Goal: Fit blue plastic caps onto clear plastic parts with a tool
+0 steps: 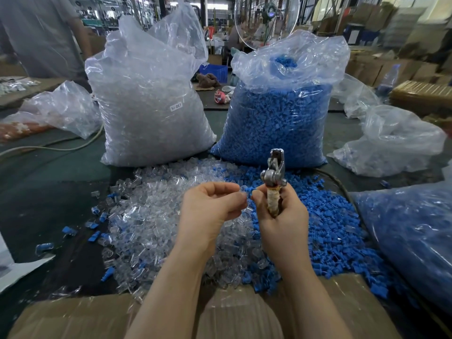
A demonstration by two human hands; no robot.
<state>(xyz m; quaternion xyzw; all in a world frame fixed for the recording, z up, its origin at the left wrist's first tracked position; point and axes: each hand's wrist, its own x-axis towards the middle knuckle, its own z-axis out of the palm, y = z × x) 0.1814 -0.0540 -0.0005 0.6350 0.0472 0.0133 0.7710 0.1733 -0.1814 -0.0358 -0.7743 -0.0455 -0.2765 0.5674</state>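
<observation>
My right hand (281,216) grips a metal tool (274,174) by its tape-wrapped handle, with the jaws pointing up. Its thumb and forefinger also pinch a small blue cap (247,190). My left hand (210,206) is beside it with curled fingers pinching a clear plastic part (243,195) against that cap. Below the hands a heap of loose clear parts (156,216) lies on the table. A heap of loose blue caps (327,226) lies to its right.
A tall bag of clear parts (149,101) and a bag of blue caps (276,118) stand behind the heaps. Another bag of blue pieces (413,236) lies at right. A cardboard box (73,316) sits below my arms. A person (44,37) stands at far left.
</observation>
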